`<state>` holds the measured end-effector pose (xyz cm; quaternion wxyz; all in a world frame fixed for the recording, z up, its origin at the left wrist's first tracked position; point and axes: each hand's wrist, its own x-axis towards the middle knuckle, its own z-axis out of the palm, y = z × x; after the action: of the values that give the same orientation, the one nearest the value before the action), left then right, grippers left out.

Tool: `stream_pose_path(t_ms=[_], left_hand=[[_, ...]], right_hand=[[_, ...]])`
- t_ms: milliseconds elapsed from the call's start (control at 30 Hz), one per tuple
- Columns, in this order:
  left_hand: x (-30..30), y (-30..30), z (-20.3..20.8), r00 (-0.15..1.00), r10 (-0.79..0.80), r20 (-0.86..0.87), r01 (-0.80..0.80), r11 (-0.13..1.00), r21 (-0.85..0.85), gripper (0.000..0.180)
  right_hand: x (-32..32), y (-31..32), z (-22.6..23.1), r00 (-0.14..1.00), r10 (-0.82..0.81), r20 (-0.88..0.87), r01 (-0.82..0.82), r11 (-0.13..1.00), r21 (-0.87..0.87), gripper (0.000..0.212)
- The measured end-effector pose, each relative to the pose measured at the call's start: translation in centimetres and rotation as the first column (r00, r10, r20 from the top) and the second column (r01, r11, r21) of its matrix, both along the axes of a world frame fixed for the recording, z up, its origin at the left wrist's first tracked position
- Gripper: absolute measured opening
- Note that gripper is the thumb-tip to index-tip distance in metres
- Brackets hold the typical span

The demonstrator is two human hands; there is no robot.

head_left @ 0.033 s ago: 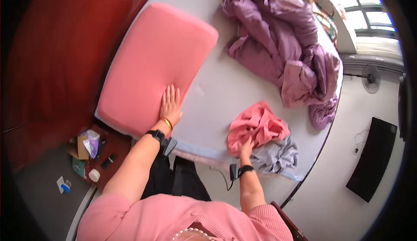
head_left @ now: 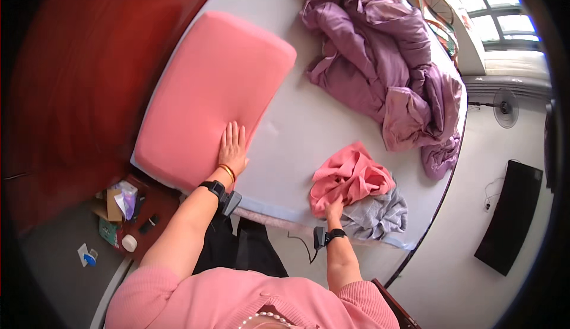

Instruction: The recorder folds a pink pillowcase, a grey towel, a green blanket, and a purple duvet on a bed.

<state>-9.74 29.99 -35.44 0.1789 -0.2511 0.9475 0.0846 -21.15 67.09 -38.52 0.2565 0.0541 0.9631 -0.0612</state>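
A pink pillow (head_left: 214, 86) lies slantwise on the left part of the bed (head_left: 291, 133). My left hand (head_left: 234, 147) rests flat on its near right edge, fingers stretched out and pointing away from me. Farther right, my right hand (head_left: 335, 208) is closed on the near edge of a crumpled pink cloth (head_left: 356, 175), and its fingertips are hidden among the folds. A wrinkled grey cloth (head_left: 380, 216) lies beside and partly under the pink one, close to the bed's near edge.
A bunched purple quilt (head_left: 380, 50) covers the far right of the bed. At the left stands a red headboard (head_left: 89, 80), with a bedside table (head_left: 160, 201) bearing a box and small items. A fan (head_left: 504, 106) and a black screen (head_left: 509, 217) are at the right.
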Motion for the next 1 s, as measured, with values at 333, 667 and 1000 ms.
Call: stream_pose_path(t_ms=[333,667,1000], left_hand=[[-1.2,-1.4,1.6,0.996,-0.074,0.04,0.068,0.989,0.128,0.099],[1.6,2.0,2.5,0.984,-0.093,-0.15,0.11,0.987,0.113,0.074],[3.3,6.6,7.5,0.936,-0.068,-0.346,0.283,0.73,0.622,0.057]], right_hand=[[-2.1,-0.8,-6.2,0.912,-0.409,-0.017,0.409,0.912,-0.004,0.057],[-1.8,-2.8,2.4,0.855,0.262,-0.448,-0.267,0.962,0.053,0.025],[-11.2,1.9,8.7,0.943,-0.215,-0.256,0.077,0.884,-0.461,0.019]])
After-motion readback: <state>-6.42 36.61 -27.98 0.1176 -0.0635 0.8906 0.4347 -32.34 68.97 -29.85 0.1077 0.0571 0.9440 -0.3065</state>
